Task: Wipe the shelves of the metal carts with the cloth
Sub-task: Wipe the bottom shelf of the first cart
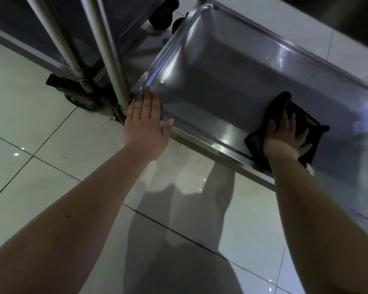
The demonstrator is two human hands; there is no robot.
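Observation:
The bottom shelf point(232, 66) of a metal cart is a shallow steel tray low above the tiled floor. A black cloth point(306, 124) lies flat on the shelf near its front rim. My right hand point(287, 136) presses on the cloth with its fingers spread. My left hand point(146, 122) rests flat, fingers straight, on the shelf's front left corner beside the cart's upright post point(108, 49).
A second cart stands to the left, with its own post point(57, 39) and a black caster wheel point(81, 98) on the floor. More casters point(164, 15) show at the top. An upper shelf edge point(348, 15) overhangs at top right. Glossy white floor tiles point(40, 145) lie in front.

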